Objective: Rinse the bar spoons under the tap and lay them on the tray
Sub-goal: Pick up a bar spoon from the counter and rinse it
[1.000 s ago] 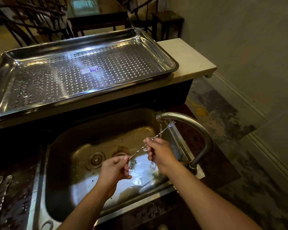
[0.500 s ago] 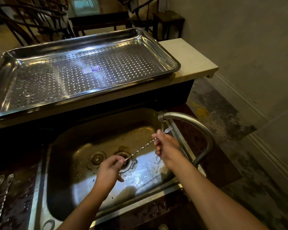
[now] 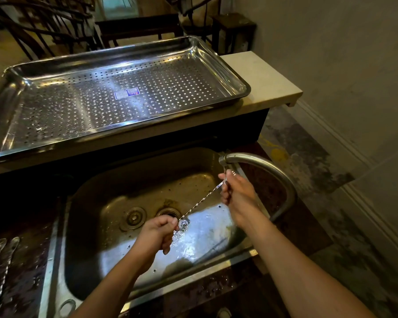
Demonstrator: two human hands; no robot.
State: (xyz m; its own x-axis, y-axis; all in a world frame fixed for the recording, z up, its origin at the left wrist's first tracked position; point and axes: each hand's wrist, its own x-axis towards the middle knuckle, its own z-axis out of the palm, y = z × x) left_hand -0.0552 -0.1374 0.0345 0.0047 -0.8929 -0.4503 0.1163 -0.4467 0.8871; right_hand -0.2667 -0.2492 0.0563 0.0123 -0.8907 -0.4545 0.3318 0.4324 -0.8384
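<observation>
I work behind what looks like a restaurant bar: a steel sink (image 3: 115, 180), a perforated steel tray (image 3: 238, 75) on a stone counter (image 3: 264, 79), dark wooden chairs (image 3: 48, 31) and a table (image 3: 138, 25) beyond.

No legible text found. One label noted: a small rectangular sticker (image 3: 126, 94), blue and white with a touch of red, stuck flat on the perforated floor of the tray (image 3: 170, 88), near its centre. Its print is too small to read.
</observation>
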